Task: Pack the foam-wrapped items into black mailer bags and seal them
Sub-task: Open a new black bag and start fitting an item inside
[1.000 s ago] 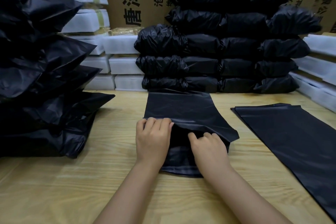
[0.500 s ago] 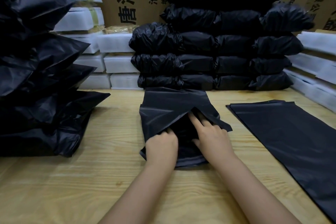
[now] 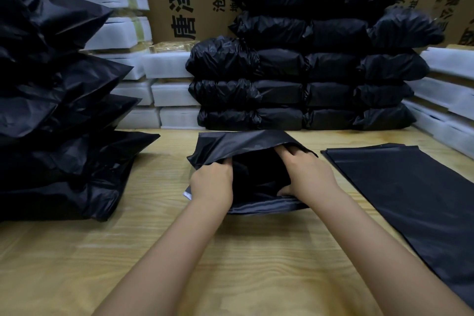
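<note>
1. Black mailer bag flat at centre of wooden surface, mouth gaping.
2. Left hand pinching the bag's upper layer at 9 o'clock.
3. Right hand inside the mouth at 3 o'clock, fingers spread.
4. Packed bags stacked at 12 o'clock.

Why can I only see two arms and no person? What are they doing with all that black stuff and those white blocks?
The camera sits on the person's head and looks down, so you see only their arms, much as you see your own. There is just this one picture, and no machine.

The left hand grips one edge of a black mailer bag lying on the wooden table. The right hand reaches into its mouth, and together they hold it open. I can't see anything inside it.

To the right lies a flat pile of empty bags. The white blocks at the back are foam-wrapped items. The plump black bundles behind, and those on the left, look like filled bags.
</note>
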Demonstrator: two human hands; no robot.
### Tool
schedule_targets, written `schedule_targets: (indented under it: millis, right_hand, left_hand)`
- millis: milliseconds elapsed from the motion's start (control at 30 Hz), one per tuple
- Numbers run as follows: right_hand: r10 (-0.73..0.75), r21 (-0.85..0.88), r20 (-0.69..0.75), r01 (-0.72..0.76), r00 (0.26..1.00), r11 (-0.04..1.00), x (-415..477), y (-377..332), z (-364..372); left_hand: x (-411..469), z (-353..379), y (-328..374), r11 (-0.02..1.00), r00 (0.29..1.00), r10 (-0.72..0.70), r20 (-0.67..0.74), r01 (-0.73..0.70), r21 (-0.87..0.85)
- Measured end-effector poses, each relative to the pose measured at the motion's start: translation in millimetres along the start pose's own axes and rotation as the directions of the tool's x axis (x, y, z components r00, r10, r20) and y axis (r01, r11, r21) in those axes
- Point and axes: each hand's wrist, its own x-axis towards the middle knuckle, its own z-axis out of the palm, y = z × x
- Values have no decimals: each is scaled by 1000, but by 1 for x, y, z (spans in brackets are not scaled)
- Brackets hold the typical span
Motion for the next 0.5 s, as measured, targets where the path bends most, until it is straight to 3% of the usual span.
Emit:
schedule_targets:
  millis: [100, 200, 267, 367, 500]
  right_hand:
    - [-8, -63, -35, 5, 999, 998, 2, -6, -8]
    - [-150, -49, -150, 145, 977, 988, 3, -22, 0]
    - [-214, -23, -94, 213, 972, 977, 4, -34, 14]
    - [-186, 8, 172, 187, 967, 982, 14, -40, 32]
    - [-156, -28, 109, 160, 982, 987, 32, -39, 33]
  left_hand:
    - [4, -1, 1, 998, 999, 31, -27, -33, -48]
    - [2, 5, 6, 996, 994, 90, -63, -92, -18]
    - [0, 12, 11, 993, 992, 121, -45, -121, -12]
    - [1, 17, 15, 990, 989, 141, -35, -141, 4]
    - [9, 19, 15, 991, 990, 124, -69, -120, 57]
